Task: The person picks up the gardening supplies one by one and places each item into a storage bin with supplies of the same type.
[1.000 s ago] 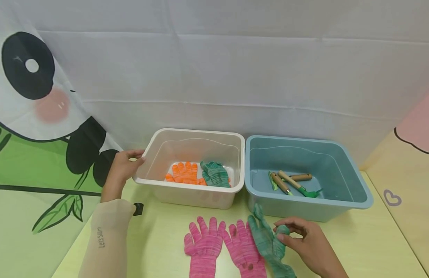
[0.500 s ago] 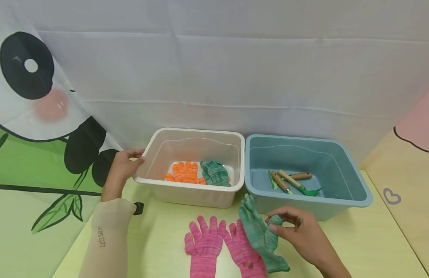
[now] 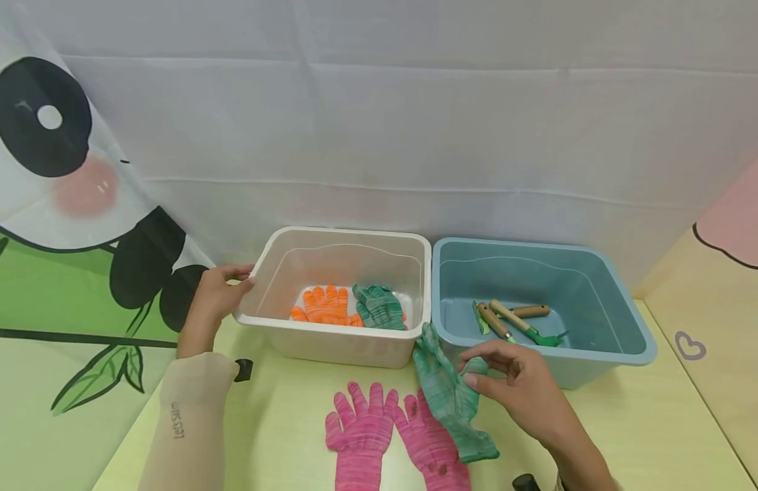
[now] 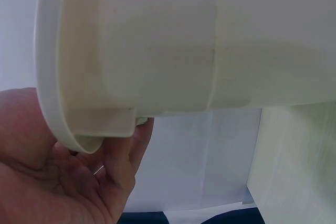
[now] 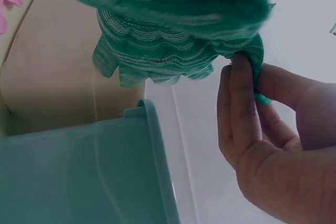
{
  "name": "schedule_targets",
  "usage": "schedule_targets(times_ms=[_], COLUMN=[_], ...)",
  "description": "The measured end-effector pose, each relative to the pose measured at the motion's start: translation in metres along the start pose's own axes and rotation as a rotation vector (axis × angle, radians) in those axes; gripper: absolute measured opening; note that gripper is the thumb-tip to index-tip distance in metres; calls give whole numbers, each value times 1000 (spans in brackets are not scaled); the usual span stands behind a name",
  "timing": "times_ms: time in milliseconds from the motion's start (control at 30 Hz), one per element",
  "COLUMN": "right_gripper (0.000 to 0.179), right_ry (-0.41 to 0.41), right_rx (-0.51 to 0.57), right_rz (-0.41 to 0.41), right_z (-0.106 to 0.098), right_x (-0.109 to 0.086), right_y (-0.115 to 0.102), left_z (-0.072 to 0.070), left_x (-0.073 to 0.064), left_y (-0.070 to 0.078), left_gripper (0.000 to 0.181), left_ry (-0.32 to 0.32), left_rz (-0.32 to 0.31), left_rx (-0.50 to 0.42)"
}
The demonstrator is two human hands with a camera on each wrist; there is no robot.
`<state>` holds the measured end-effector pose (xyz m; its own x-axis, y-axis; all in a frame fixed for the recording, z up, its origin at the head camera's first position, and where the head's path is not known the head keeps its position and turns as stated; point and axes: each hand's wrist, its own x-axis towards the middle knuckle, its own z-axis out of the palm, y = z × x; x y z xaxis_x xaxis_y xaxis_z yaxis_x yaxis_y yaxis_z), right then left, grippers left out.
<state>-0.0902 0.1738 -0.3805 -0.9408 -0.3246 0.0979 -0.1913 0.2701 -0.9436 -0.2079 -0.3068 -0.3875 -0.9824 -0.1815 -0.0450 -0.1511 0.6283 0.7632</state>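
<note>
My left hand [image 3: 215, 299] holds the left rim of the white plastic bin [image 3: 330, 343]; in the left wrist view its fingers [image 4: 116, 166] curl around the rim's edge. My right hand [image 3: 523, 389] pinches a green striped knit glove [image 3: 448, 399] by its thumb, between thumb and fingertips. The glove is raised in front of the gap between the bins, and partly covers a pink glove [image 3: 433, 447] on the table. In the right wrist view the green glove [image 5: 157, 45] hangs with its cuff toward the camera. An orange glove [image 3: 327, 305] and another green glove [image 3: 379, 308] lie inside the white bin.
A blue bin [image 3: 600, 356] stands against the white bin's right side, with several small garden tools [image 3: 514, 320] inside. A second pink glove [image 3: 362, 436] lies flat on the pale yellow table [image 3: 275, 416]. White fabric [image 3: 416, 123] hangs behind both bins.
My right hand has carried the green glove up and leftward, from in front of the blue bin toward the gap between the bins. My left hand keeps its place on the white bin's rim.
</note>
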Motion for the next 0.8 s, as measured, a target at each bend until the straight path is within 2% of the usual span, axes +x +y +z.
schedule_targets(times_ms=[433, 800], right_gripper=[21, 24], right_ry=[3, 78], right_rx=[31, 64], right_rz=[-50, -36], right_z=[2, 6], right_x=[20, 40], right_y=[-19, -35], left_z=[0, 1], left_x=[1, 0], left_y=[-1, -1], left_gripper=[47, 46], left_ry=[6, 14], left_rz=[11, 25], left_rx=[3, 10])
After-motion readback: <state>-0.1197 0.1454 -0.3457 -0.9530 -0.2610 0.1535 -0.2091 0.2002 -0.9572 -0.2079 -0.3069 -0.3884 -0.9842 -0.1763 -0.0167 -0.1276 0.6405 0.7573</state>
